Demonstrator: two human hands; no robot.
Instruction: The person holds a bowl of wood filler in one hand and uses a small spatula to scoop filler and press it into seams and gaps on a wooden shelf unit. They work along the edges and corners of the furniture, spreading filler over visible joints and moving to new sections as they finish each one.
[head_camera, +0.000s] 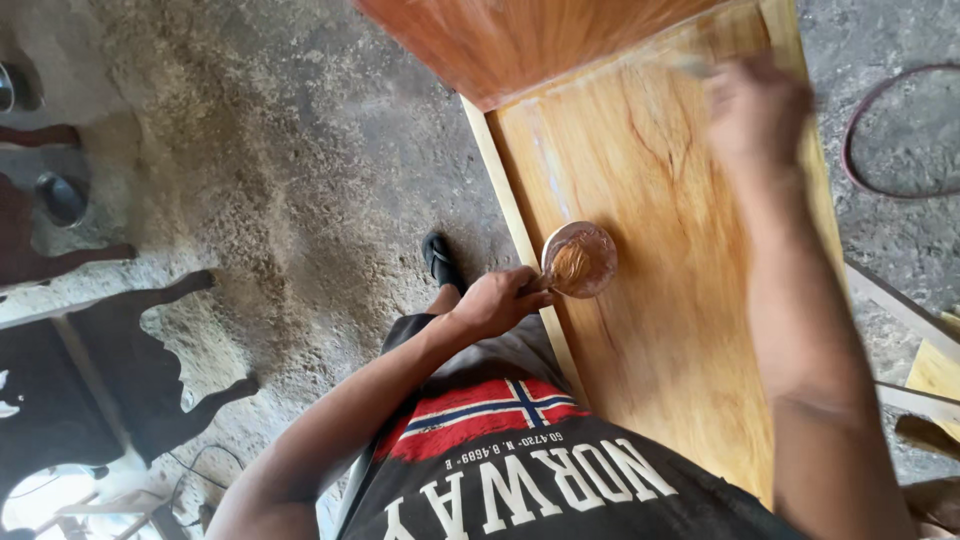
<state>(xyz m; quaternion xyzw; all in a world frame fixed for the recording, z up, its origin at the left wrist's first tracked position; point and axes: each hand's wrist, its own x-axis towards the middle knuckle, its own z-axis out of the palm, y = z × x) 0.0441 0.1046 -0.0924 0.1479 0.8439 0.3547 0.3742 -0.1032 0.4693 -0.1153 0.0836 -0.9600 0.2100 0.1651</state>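
Floor (300, 150): rough grey concrete with sawdust spread over it, well left of both hands.

Board (670, 300): long pale wooden panel with orange-brown streaky grain, lying flat under both hands and running from the person's waist up toward the top of frame. Paler strip along its left edge, just under the left fingertips. Its surface looks glossy near the right hand.

Darker panel (500, 40): red-brown wood overlapping the board's far end, up and left of the right fingers.

Dark furniture (90, 370): black carved legs and frame, far left, well apart from the hands.

Hose (900, 130): reddish loop on the floor, just right of the right hand, off the board.

Right hand (755, 110): stretched out over the far part of the board, blurred. Fingers curled, looks like they grip something pale at the fingertips, but too blurred to tell what it is or how tight the grip is.

Left hand (495, 300): at the board's left edge, fingers closed on the rim of the bowl (580, 260).

The bowl is small, round and shiny, with brownish liquid inside. It sits on the board just right of the left fingertips, tilted slightly toward them, well below and left of the right hand.

Sandal (440, 260): dark, on the floor, just above and left of the left hand.
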